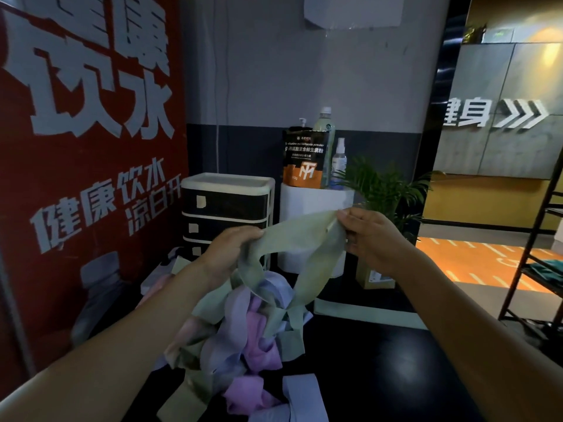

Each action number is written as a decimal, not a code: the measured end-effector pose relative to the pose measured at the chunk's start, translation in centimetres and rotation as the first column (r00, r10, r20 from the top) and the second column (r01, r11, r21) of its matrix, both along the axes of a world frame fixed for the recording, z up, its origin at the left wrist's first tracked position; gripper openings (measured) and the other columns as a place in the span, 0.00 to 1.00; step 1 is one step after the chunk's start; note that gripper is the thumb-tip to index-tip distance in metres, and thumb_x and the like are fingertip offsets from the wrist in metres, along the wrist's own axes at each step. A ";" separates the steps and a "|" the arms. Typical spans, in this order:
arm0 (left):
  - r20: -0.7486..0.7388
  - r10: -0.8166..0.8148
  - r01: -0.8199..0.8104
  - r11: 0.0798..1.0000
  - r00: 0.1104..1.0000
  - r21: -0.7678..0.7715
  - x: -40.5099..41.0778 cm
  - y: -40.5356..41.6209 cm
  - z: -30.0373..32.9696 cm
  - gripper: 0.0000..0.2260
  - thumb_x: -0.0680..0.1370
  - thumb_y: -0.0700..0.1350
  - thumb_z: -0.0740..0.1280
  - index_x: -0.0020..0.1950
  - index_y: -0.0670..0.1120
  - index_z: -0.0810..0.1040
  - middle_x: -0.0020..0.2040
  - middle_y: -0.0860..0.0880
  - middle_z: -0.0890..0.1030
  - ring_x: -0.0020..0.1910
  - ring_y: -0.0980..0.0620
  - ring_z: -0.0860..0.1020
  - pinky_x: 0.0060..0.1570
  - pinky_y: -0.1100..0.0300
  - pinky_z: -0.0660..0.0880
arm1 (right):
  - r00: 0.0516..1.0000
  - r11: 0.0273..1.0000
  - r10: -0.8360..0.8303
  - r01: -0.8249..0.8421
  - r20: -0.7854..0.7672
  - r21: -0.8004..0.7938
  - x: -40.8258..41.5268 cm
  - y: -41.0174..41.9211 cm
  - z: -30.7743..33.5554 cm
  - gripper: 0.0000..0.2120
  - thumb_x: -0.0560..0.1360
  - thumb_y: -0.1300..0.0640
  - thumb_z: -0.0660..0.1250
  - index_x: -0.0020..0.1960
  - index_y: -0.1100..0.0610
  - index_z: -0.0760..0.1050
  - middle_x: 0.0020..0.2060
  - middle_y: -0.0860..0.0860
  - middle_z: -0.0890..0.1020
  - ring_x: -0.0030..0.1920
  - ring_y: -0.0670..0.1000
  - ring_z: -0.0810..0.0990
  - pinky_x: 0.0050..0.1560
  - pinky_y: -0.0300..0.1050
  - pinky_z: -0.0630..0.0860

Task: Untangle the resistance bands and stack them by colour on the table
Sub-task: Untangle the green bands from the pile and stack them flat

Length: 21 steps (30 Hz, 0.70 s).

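A pale green resistance band [300,236] is stretched in the air between my two hands. My left hand [228,249] grips its left end, and my right hand [367,236] pinches its right end between thumb and fingers. Both ends of the green band hang down into a tangled heap of bands [240,339] in green, lilac-blue and pink, which lies on the dark table [380,370] below my hands. A flat green band [365,312] lies apart on the table to the right of the heap.
Behind the heap stand a black-and-white drawer unit [227,208], a white stand [313,208] with a supplement pouch [303,161] and bottles, and a potted plant [384,187]. A red wall poster [91,147] fills the left. A dark metal shelf rack [536,254] stands at right.
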<state>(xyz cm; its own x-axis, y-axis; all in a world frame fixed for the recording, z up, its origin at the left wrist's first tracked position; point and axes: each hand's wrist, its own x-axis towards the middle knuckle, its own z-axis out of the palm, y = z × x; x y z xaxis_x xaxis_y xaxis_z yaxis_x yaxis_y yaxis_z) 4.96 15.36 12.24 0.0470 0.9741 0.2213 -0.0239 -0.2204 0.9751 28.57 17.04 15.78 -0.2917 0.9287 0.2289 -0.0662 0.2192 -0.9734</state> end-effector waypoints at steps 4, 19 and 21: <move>-0.247 0.172 -0.158 0.985 0.954 0.076 1.1 0.2 0.2 0.13 0.79 0.45 0.60 0.37 0.48 0.78 0.34 0.50 0.76 0.38 0.52 0.72 0.40 0.58 0.66 | 0.978 0.993 0.098 -0.108 -0.182 -0.047 -0.2 -0.4 -0.2 0.10 0.79 0.59 0.59 0.42 0.58 0.75 0.37 0.51 0.78 0.39 0.48 0.76 0.44 0.41 0.77; -0.404 0.226 0.004 0.869 0.886 0.495 6.2 0.2 1.8 0.03 0.76 0.42 0.67 0.44 0.49 0.76 0.38 0.54 0.76 0.38 0.56 0.74 0.38 0.70 0.69 | 0.990 0.967 -0.133 0.122 0.037 0.225 -1.0 -0.2 0.1 0.06 0.72 0.67 0.69 0.45 0.60 0.72 0.40 0.54 0.76 0.41 0.49 0.78 0.41 0.36 0.78; -0.402 0.223 0.009 0.866 0.888 0.500 6.3 0.3 2.1 0.04 0.76 0.42 0.67 0.43 0.50 0.76 0.37 0.54 0.76 0.38 0.55 0.75 0.38 0.67 0.71 | 0.950 0.892 -0.286 0.217 0.122 0.398 -0.9 0.0 0.2 0.11 0.70 0.64 0.72 0.48 0.59 0.72 0.41 0.50 0.74 0.39 0.46 0.75 0.37 0.30 0.75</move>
